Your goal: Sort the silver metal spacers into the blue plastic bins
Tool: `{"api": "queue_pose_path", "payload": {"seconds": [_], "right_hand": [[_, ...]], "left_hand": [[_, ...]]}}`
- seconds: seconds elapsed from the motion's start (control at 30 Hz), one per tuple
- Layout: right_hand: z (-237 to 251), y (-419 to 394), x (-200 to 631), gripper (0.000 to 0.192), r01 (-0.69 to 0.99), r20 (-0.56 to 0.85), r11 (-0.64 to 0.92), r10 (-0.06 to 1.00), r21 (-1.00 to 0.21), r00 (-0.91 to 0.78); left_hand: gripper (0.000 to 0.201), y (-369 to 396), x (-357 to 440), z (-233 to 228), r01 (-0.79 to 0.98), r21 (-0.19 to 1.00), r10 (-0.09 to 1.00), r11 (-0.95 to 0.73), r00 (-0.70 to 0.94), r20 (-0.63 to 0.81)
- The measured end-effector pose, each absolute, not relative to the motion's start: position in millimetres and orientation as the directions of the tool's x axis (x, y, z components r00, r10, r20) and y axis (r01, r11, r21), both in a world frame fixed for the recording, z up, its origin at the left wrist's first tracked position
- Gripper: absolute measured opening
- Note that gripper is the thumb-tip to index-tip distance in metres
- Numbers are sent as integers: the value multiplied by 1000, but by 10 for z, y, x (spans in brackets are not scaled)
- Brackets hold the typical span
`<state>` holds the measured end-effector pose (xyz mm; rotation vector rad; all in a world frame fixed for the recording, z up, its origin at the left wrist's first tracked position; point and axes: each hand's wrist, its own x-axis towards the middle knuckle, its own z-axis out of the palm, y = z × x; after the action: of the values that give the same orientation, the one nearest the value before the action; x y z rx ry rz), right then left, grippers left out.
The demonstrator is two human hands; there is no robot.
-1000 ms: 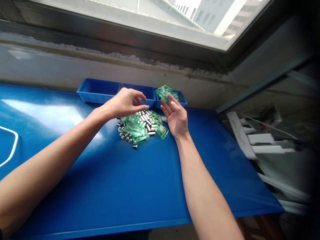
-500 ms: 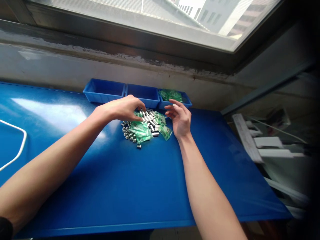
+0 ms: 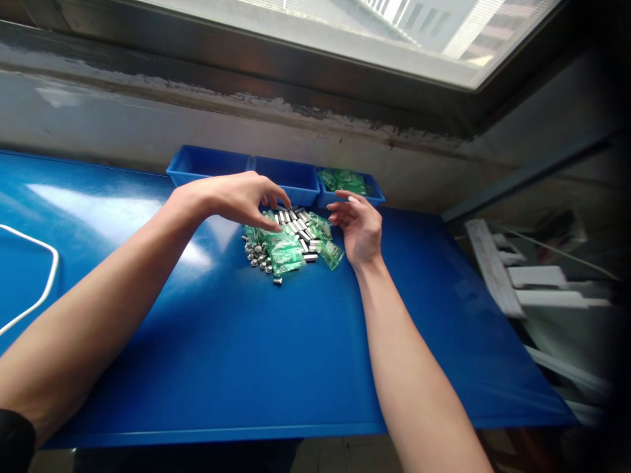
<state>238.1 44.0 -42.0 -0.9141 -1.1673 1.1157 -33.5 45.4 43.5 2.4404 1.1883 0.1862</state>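
Note:
My left hand [image 3: 246, 198] hovers over the left side of a mixed pile, thumb and fingers apart, nothing between them. To the right of the pile my right hand [image 3: 361, 226] is raised with its palm turned inward and its fingers loosely curled but apart; I see nothing in it. The pile holds shiny metal cylinders [image 3: 310, 257], rounder metal pieces [image 3: 256, 253] at the left, and small green plastic packets [image 3: 286, 253] lying over them. One small metal piece [image 3: 278, 281] lies by itself in front. What the packets contain is too small to tell.
Three blue bins stand in a row against the wall: a left bin [image 3: 185, 176], a middle bin [image 3: 309, 195] and a right bin [image 3: 378, 199] holding green packets [image 3: 342, 180]. A white cable [image 3: 53, 269] lies on the blue table [image 3: 236, 368]. White parts [image 3: 537, 277] stand beyond the right edge.
My left hand's fingers have spread wider and it has lifted slightly from the pile. My right hand stays almost where it was. The view has shifted a little.

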Motion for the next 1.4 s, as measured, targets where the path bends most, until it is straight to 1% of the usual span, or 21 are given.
{"api": "queue_pose_path", "payload": {"seconds": [0.07, 0.13, 0.2, 0.3, 0.37, 0.5, 0.57, 0.67, 0.73, 0.8, 0.9, 1.0, 1.07, 1.13, 1.2, 1.27, 1.33, 1.4], "right_hand": [[-417, 437, 2376, 29, -162, 224, 225, 974, -961, 28], [-413, 429, 2369, 29, -143, 230, 231, 973, -962, 25], [-409, 419, 2362, 29, -121, 242, 242, 970, -963, 22], [-410, 408, 2356, 28, -88, 261, 262, 965, -961, 20], [-421, 413, 2354, 28, -73, 271, 271, 962, -960, 20], [-479, 463, 2352, 29, -27, 269, 269, 963, -963, 1], [-509, 488, 2351, 29, 17, 277, 277, 961, -961, -16], [-508, 488, 2348, 31, 66, 327, 327, 945, -943, -12], [-469, 453, 2337, 33, 71, 347, 348, 938, -935, -15], [-414, 402, 2314, 35, 41, 330, 332, 942, -942, -54], [-351, 334, 2267, 44, -35, 284, 282, 950, -959, -129], [-337, 316, 2248, 54, -27, 287, 286, 953, -958, -95], [-344, 340, 2279, 53, -3, 303, 303, 953, -953, 0], [-349, 396, 2347, 50, 57, 339, 334, 929, -941, 147], [-340, 486, 2432, 47, 178, 396, 357, 870, -917, 295], [-316, 604, 2504, 46, 341, 471, 355, 804, -870, 363], [-282, 736, 2539, 45, 517, 545, 337, 773, -787, 326], [-248, 854, 2533, 43, 674, 577, 288, 778, -681, 250]], "left_hand": [[68, 436, -358, 496, 741, 402, 755, -538, 635, -161], [71, 428, -356, 519, 751, 393, 750, -530, 632, -196], [69, 428, -336, 516, 747, 396, 758, -533, 630, -168], [63, 426, -315, 507, 732, 416, 781, -539, 620, -78], [57, 416, -320, 521, 712, 464, 799, -527, 602, -17], [47, 379, -326, 579, 626, 614, 831, -482, 548, 94], [42, 365, -289, 593, 573, 679, 854, -459, 494, 162], [35, 359, -167, 555, 467, 773, 885, -430, 385, 260], [36, 361, -58, 492, 371, 841, 902, -393, 331, 276], [37, 365, 50, 412, 279, 893, 919, -352, 285, 273], [40, 379, 176, 284, 219, 922, 937, -321, 214, 275], [42, 402, 235, 171, 213, 919, 939, -332, 166, 301], [41, 418, 241, 114, 257, 882, 919, -394, 143, 369], [36, 432, 231, 74, 345, 815, 885, -465, 176, 431], [28, 442, 217, 47, 443, 725, 850, -527, 258, 460], [24, 444, 209, 30, 506, 645, 820, -572, 338, 462], [23, 438, 208, 24, 529, 603, 802, -597, 375, 465], [23, 427, 211, 29, 537, 583, 792, -610, 387, 472]]}}
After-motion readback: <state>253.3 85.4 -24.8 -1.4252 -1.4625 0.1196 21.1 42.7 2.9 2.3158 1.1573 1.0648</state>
